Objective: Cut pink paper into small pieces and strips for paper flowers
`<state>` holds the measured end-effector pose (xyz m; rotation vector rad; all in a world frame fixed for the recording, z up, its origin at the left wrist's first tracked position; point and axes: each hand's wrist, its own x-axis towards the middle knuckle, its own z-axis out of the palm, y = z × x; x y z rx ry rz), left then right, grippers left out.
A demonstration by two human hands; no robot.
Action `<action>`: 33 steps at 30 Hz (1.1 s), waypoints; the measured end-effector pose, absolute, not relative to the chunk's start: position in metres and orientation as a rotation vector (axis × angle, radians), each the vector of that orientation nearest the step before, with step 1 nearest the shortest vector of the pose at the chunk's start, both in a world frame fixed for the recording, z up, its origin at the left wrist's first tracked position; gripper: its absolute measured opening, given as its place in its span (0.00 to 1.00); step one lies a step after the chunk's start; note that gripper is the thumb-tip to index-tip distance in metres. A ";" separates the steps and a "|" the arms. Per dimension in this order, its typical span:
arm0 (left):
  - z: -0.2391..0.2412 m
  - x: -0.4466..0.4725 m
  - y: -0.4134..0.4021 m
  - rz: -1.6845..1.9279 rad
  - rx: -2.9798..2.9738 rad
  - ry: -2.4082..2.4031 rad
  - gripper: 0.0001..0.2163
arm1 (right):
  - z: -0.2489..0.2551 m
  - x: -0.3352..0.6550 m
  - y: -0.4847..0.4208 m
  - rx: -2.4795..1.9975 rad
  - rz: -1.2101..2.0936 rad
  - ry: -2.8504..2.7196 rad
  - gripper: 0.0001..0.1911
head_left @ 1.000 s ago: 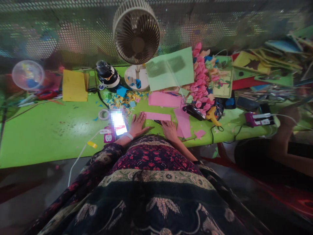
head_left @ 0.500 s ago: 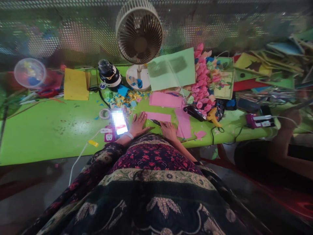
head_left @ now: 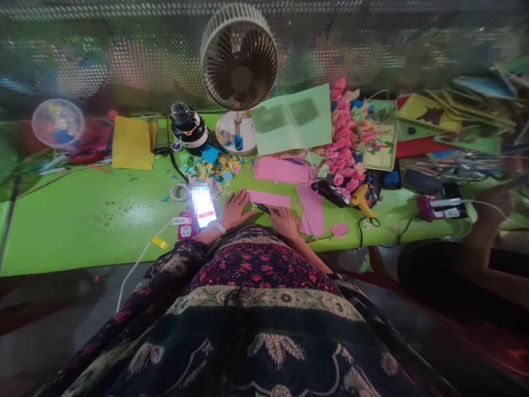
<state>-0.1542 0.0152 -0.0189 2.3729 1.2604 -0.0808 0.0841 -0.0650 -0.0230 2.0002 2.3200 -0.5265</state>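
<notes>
My left hand [head_left: 233, 212] lies flat on the green table [head_left: 82, 231], fingers stretched out, its fingertips at the left end of a pink paper strip [head_left: 270, 198]. My right hand [head_left: 284, 221] is closed around a slim dark tool with a pointed end [head_left: 259, 207], which looks like a cutter or a pen. The tool points left, along the lower edge of the strip. To the right of that hand lie more pink paper pieces [head_left: 311, 209], and a folded pink stack [head_left: 283, 170] is just behind the strip.
A lit phone [head_left: 204, 212] rests by my left wrist, beside a purple power socket [head_left: 187, 229] and a tape roll [head_left: 179, 192]. Behind stand a fan [head_left: 239, 66], a dark bottle [head_left: 188, 127] and paper scraps [head_left: 215, 168]. A glue gun [head_left: 363, 198] lies right; another person's arm [head_left: 483, 220] is farther right.
The view has shifted slightly, so the things on the table appear a little more to the right. Both hands stay in nearly the same place on the table.
</notes>
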 end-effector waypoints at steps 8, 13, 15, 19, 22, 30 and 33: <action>-0.004 -0.167 0.092 -0.137 2.187 1.272 0.16 | -0.024 0.086 -0.065 2.016 -0.540 2.335 0.23; -0.004 -0.159 0.116 -0.257 2.137 1.180 0.14 | -0.025 0.081 -0.060 2.008 -0.577 2.330 0.23; -0.006 -0.156 0.118 -0.271 2.140 1.186 0.13 | -0.026 0.076 -0.056 1.995 -0.577 2.346 0.24; -0.007 -0.154 0.118 -0.287 2.140 1.201 0.11 | -0.026 0.073 -0.053 1.957 -0.568 2.342 0.24; -0.008 -0.154 0.118 -0.283 2.143 1.200 0.13 | -0.026 0.073 -0.055 1.941 -0.575 2.332 0.24; -0.007 -0.153 0.117 -0.259 2.145 1.215 0.12 | -0.025 0.068 -0.052 1.935 -0.555 2.406 0.22; -0.005 -0.152 0.117 -0.241 2.141 1.246 0.11 | -0.025 0.069 -0.052 1.935 -0.563 2.397 0.22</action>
